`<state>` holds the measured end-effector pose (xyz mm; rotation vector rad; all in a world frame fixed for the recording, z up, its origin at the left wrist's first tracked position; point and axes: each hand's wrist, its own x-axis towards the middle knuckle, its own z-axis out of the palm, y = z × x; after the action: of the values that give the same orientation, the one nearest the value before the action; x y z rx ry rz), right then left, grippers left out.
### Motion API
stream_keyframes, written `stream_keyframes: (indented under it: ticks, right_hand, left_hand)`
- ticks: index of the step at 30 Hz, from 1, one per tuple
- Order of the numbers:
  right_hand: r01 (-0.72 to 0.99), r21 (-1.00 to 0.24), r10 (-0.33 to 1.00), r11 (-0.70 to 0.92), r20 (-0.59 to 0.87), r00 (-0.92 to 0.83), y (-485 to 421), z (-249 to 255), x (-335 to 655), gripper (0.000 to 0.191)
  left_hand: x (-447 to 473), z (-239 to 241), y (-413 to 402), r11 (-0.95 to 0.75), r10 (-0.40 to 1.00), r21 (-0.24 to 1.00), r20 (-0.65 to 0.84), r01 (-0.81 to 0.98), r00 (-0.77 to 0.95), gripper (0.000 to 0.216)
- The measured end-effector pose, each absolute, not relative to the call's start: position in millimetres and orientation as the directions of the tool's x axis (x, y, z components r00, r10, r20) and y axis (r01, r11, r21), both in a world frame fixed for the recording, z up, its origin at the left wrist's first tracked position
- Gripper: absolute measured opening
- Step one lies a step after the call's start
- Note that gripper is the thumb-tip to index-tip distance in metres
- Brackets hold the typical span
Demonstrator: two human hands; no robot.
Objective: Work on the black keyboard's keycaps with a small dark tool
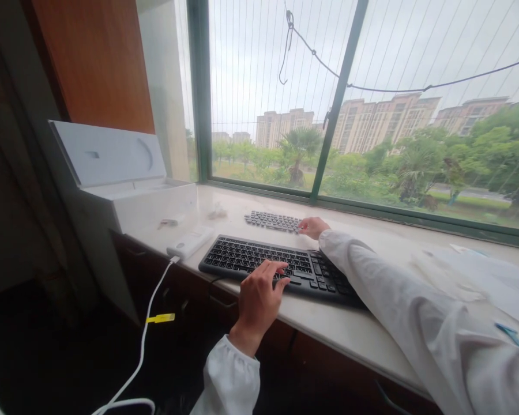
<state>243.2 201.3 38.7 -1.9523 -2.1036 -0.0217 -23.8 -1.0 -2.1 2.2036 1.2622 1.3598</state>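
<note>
A black keyboard [259,256] lies on the white sill, with its keycaps gone from most of the left and middle part. At the right end, black keys [326,282] are in place. Behind it, loose keycaps [270,221] are laid out in rows. My left hand [259,294] is over the keyboard's front middle, thumb and index finger apart, with nothing seen between them. My right hand [315,227] reaches across the keyboard to the right end of the loose rows. Its fingertips are pinched together at a keycap, partly hidden by the hand.
An open white box [155,204] stands at the left. Near it are a white power strip [190,242] with a white cable [145,340], and a small clear plastic heap [217,211]. Plastic sheets [488,276] lie at the right, beside a blue tool [514,340]. Windows border the sill.
</note>
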Motion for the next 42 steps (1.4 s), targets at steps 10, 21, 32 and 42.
stream_keyframes:
  ticks: [10,21,32,42]
  right_hand:
    - [0.970,-0.193,0.967,0.150,0.233,-0.103,204.2,31.6,249.4,0.025]
    - [0.979,-0.195,0.954,-0.051,0.280,0.106,209.9,29.5,299.8,0.026]
    - [0.974,-0.222,0.948,-0.051,0.295,0.117,216.9,16.0,312.4,0.028]
    - [0.963,-0.267,0.958,-0.033,0.265,0.107,220.0,17.6,312.3,0.028]
  left_hand:
    - [-23.9,-1.3,-1.7,-0.568,0.799,0.620,0.574,0.541,0.181,0.025]
    - [-24.5,1.6,-4.9,-0.570,0.796,0.621,0.578,0.538,0.178,0.023]
    - [-23.7,0.1,-3.9,-0.573,0.792,0.622,0.588,0.534,0.165,0.023]
    - [-23.6,-2.2,-1.9,-0.570,0.791,0.618,0.591,0.541,0.159,0.024]
